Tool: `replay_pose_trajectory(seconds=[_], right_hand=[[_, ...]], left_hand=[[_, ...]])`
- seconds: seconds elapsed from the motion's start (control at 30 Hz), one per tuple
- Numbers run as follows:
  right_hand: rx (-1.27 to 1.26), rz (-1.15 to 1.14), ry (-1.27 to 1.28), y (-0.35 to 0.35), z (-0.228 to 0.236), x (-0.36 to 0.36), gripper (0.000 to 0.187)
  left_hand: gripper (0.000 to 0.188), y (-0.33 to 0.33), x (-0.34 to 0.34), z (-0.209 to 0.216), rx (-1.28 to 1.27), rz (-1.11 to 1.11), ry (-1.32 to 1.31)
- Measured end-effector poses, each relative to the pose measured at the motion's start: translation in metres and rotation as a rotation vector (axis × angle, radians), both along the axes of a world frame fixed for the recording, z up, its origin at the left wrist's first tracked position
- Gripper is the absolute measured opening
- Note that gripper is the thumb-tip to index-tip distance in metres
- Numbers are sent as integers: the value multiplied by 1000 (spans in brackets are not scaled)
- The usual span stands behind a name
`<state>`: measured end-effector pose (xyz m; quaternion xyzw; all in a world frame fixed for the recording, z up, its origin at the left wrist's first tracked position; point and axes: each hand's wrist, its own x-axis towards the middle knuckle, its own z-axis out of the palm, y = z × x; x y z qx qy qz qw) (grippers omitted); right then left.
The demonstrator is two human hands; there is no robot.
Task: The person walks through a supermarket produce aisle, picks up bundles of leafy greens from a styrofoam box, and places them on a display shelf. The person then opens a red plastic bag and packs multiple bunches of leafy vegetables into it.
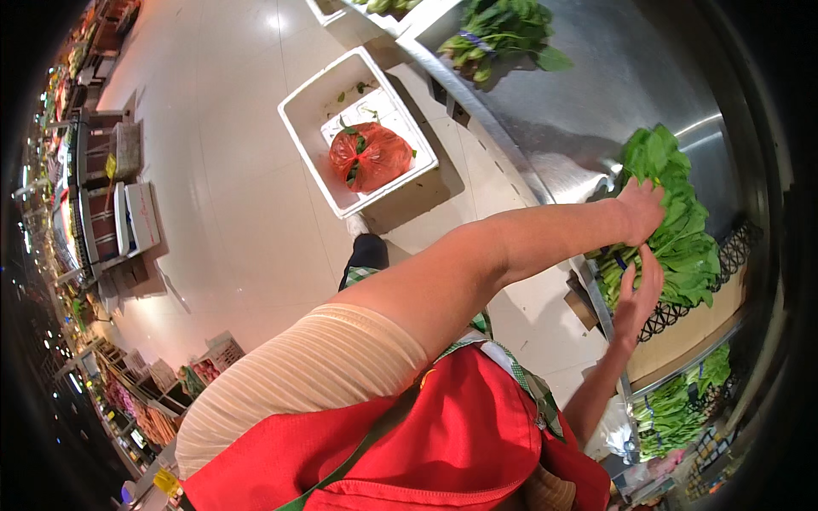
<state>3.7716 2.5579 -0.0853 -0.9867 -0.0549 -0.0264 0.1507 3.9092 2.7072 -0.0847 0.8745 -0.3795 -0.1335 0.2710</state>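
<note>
Bunches of leafy greens (682, 255) lie along the far right of the metal counter, their pale stems toward the counter's edge. A dark band shows around the stems of one bunch. My left hand (641, 211) reaches across from the left, its fingers curled into the leaves. Close by, my right hand (641, 296) rests against the nearer bunch, fingers stretched out and thumb apart. The two hands almost meet over the greens.
The metal counter (596, 111) carries another banded bunch of greens (503, 43) at its far end. On the floor stands a white foam box (294, 115) holding a red plastic bag (375, 157). Black mesh edging (665, 319) borders the greens. More greens (669, 417) lie lower right.
</note>
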Motion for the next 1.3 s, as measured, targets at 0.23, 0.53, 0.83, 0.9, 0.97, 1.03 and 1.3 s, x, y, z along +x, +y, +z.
replay_pose_trajectory(seconds=[0.23,0.53,0.83,0.9,0.97,1.03,1.3], right_hand=[[417,-397,-388,63,3,58,29],[564,313,893,434,-349,20,44],[119,454,1017,594,-567,37,69],[-18,399,1065,593,-575,41,64],[340,190,1328,588,-569,49,44],[770,-122,1569,585,-550,61,33],[707,-15,1329,542,-307,86,26]], left_hand=[[29,254,-99,-121,-910,592,236],[19,582,-388,-261,-339,1597,795],[22,631,-567,-249,-466,2425,946],[22,609,-574,-249,-515,2441,1051],[22,591,-569,-253,-561,2396,1134],[23,579,-554,-257,-613,2331,1167],[28,572,-460,-252,-966,2027,1103]])
